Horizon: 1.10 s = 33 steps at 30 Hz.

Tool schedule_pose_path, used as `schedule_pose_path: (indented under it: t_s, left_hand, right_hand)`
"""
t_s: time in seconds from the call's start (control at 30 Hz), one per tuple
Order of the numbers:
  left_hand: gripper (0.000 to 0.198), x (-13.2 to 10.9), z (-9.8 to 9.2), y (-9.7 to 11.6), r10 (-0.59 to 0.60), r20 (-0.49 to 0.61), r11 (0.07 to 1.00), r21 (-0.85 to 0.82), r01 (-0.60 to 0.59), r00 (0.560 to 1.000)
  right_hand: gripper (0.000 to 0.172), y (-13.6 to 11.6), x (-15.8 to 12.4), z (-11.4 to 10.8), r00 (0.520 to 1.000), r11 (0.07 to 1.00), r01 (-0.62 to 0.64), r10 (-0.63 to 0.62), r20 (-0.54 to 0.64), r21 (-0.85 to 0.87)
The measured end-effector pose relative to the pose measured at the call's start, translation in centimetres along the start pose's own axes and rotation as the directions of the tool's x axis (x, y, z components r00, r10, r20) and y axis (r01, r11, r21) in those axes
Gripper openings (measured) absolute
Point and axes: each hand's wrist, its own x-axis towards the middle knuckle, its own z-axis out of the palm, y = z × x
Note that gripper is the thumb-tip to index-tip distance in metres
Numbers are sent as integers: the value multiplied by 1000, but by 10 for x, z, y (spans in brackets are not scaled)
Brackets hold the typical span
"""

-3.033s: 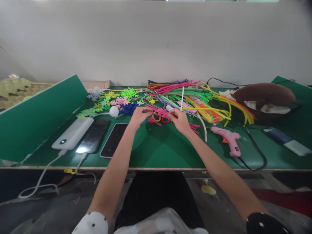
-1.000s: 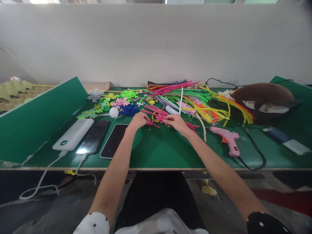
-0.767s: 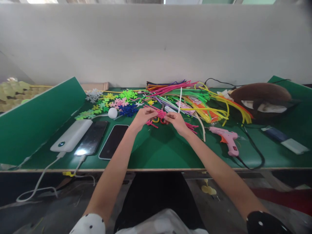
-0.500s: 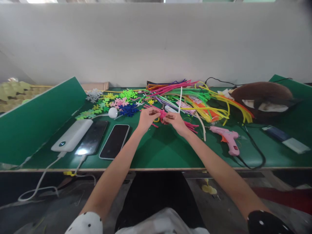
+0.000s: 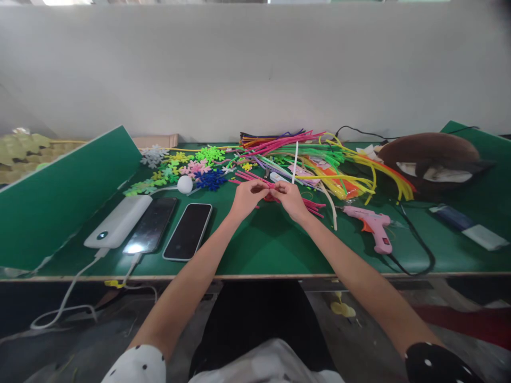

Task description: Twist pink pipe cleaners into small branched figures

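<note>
Both hands work as a pair near the middle of the green tabletop (image 5: pixel 271 250). The left hand (image 5: pixel 250 198) and right hand (image 5: pixel 290 198) meet fingertip to fingertip, pinching a pink pipe-cleaner piece (image 5: pixel 272 185) between them, above loose pink pipe cleaners (image 5: pixel 314 207). The fingers cover most of the piece, so its shape cannot be told.

The likeliest fault is a slip: with so little of the fuzzy stem exposed, the piece could twist out of the pinch or bend unevenly. Its colour matches the strips behind and beside it, so a dropped piece could be lost among them or tangle with them. The pink glue gun (image 5: pixel 373 226) lies to the right, nozzle towards those strips; whether it is hot cannot be told, but if so, a stray forearm or stem could get burned. A snag on the white cable (image 5: pixel 74 284) hanging over the front edge could drag the power bank (image 5: pixel 118 221).

Among the containers, a clear plastic bag (image 5: pixel 351 201) appears to hold orange and yellow pipe cleaners. Beyond the left green divider (image 5: pixel 75 194) sits an egg-crate tray (image 5: pixel 24 151); its contents cannot be made out.
</note>
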Motion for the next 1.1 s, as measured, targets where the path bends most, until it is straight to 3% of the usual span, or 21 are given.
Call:
schedule_pose_path:
  t_s: [0.27,0.5,0.83,0.9,0.97,1.03,1.1]
  left_hand:
    - [13,0,4,-1,-90,-34,977,-197,82,995]
    - [8,2,6,-4,-74,-82,984,-171,59,994]
    - [12,6,1,-5,-64,-169,981,-190,32,984]
    - [17,8,-5,-5,-83,-192,989,-137,57,978]
    - [24,10,-16,-6,-93,-227,993,52,107,970]
    - [27,13,-28,-9,-88,-222,937,311,156,971]
    - [24,15,-40,-14,-150,-191,864,451,222,970]
  right_hand:
    - [15,2,-1,1,999,995,-34,32,27,96]
    - [20,-1,-1,7,997,986,-62,68,-34,152]
    - [27,1,3,-3,995,983,-87,94,-31,161]
    - [25,0,3,-4,996,990,-82,86,-29,119]
    - [24,0,3,-5,996,994,-84,86,-22,74]
    - [23,0,4,-7,996,995,-91,92,-22,36]
    - [20,-1,4,-8,994,994,-107,108,-24,30]
